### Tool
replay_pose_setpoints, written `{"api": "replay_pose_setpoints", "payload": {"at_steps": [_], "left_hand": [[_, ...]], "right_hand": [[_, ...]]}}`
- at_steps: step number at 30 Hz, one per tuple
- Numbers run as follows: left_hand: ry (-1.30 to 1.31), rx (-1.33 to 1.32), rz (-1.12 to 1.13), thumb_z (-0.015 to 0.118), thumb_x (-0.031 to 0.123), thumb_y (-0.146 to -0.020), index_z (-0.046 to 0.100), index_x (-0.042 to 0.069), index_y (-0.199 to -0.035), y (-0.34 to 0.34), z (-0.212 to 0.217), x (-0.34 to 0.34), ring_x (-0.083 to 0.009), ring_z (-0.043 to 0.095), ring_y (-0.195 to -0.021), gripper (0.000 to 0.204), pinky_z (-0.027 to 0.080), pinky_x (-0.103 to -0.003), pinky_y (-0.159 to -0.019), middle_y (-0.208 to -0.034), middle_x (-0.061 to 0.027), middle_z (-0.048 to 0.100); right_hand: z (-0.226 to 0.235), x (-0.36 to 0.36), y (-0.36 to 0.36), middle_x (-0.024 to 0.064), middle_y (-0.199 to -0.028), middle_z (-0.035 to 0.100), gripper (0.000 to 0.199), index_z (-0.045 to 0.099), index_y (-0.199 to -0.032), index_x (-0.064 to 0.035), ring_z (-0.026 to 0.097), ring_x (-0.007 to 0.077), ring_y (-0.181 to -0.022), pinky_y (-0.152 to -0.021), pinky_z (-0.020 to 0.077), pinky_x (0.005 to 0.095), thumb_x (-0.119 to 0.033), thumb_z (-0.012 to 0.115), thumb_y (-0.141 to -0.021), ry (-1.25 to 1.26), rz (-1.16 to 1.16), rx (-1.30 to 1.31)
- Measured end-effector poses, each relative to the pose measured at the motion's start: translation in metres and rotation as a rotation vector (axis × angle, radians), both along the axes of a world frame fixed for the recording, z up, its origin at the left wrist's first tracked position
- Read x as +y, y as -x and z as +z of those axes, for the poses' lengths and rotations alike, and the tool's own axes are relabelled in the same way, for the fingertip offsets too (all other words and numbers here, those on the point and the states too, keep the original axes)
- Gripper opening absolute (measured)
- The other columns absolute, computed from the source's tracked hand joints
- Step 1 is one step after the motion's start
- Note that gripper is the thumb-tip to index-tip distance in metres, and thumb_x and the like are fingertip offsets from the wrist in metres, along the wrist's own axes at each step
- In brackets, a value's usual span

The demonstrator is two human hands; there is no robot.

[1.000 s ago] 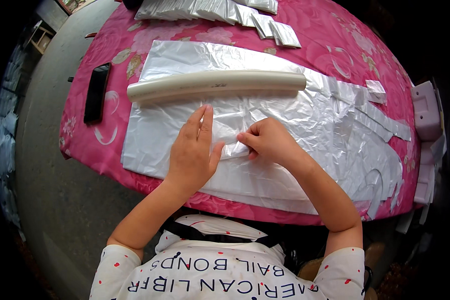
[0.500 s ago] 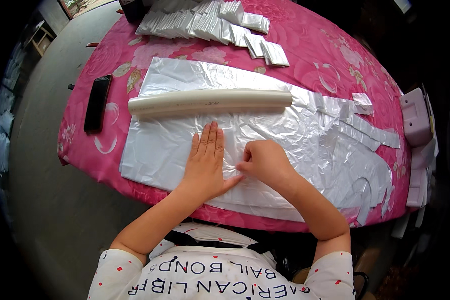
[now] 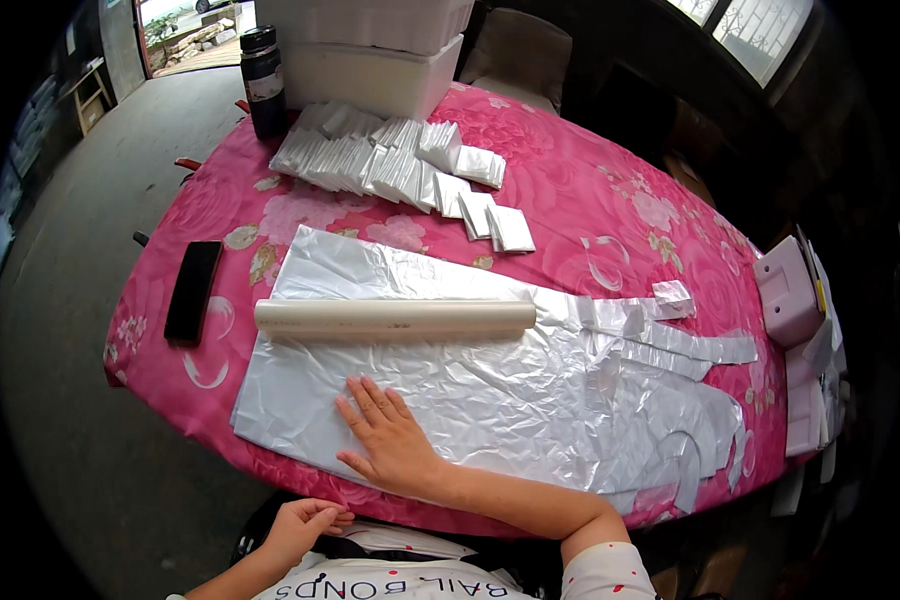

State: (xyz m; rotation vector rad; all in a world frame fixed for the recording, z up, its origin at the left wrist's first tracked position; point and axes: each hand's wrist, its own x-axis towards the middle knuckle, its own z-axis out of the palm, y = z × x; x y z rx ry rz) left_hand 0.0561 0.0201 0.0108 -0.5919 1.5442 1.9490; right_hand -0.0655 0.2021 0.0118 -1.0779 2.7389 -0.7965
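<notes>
Right hand spread flat on layered, glossy white plastic film near the front edge of the pink floral-clothed table; left hand half-curled beside that edge, its grip indeterminable. The cream cylindrical plastic tube atop bears small dark printing.

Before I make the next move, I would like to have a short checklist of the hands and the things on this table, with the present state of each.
1. Right hand open, palm down on the plastic sheeting: ok.
2. Left hand off the sheeting: ok.
3. Left hand empty: cannot tell; its fingers are curled.
4. Sheeting smooth: not ok, many wrinkles, especially toward the right.
5. White tube free of both hands: ok, it lies across the sheeting.
6. Phone off the sheeting: ok, to its left.
</notes>
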Motion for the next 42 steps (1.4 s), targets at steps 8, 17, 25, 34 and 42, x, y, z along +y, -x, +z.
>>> {"api": "replay_pose_setpoints", "payload": {"at_steps": [8, 17, 25, 34, 42], "left_hand": [[0.447, 0.336, -0.288, 0.066, 0.008, -0.077, 0.066, -0.001, -0.096, 0.0, -0.002, -0.012, -0.0183, 0.066, -0.078, 0.021, 0.052, -0.028, -0.068, -0.09, -0.0128, 0.068], [0.776, 1.021, -0.315, 0.072, 0.007, -0.067, 0.066, 0.005, -0.094, 0.045, 0.035, 0.004, -0.0244, 0.065, -0.08, 0.027, 0.054, -0.031, -0.068, -0.097, -0.01, 0.067], [0.747, 1.068, -0.42, 0.071, 0.007, -0.068, 0.065, 0.003, -0.096, 0.045, 0.028, 0.016, -0.0263, 0.066, -0.082, 0.029, 0.054, -0.033, -0.069, -0.099, -0.0129, 0.066], [0.838, 1.173, -0.423, 0.07, 0.006, -0.068, 0.065, 0.004, -0.094, 0.042, 0.03, 0.02, -0.0259, 0.065, -0.081, 0.026, 0.054, -0.033, -0.069, -0.102, -0.0125, 0.065], [0.836, 1.258, -0.641, 0.071, 0.019, -0.073, 0.051, 0.005, -0.122, 0.087, 0.029, 0.07, -0.0394, 0.045, -0.116, 0.055, 0.042, -0.043, -0.092, -0.134, -0.0253, 0.037]], "right_hand": [[0.016, -0.026, -0.04, 0.0206, -0.148, 0.018, 0.046, 0.047, -0.124, -0.0014, 0.012, 0.0352, -0.139, -0.111, 0.0115, 0.0483, -0.027, 0.054, -0.087, 0.058, 0.459, -0.21], [0.065, 0.086, 0.082, 0.0081, -0.082, 0.061, 0.01, 0.062, -0.082, -0.0037, 0.057, 0.0259, -0.084, -0.075, 0.0452, 0.0352, -0.006, 0.069, -0.076, 0.354, -0.002, -0.099], [0.015, 0.19, 0.255, 0.0114, -0.086, 0.066, 0.028, 0.064, -0.096, 0.0019, 0.062, 0.0226, -0.074, -0.071, 0.0479, 0.0328, -0.021, 0.066, -0.081, 0.474, -0.917, 0.037], [0.038, 0.153, 0.177, 0.0171, -0.117, 0.055, 0.05, 0.056, -0.117, -0.0018, 0.046, 0.0334, -0.115, -0.096, 0.0382, 0.0408, -0.033, 0.067, -0.08, 0.119, -0.378, 0.147], [0.049, 0.158, 0.031, 0.0144, -0.095, 0.057, 0.051, 0.055, -0.118, -0.0028, 0.055, 0.0303, -0.088, -0.076, 0.0468, 0.0384, -0.02, 0.073, -0.073, -0.098, -0.351, -0.014]]}}
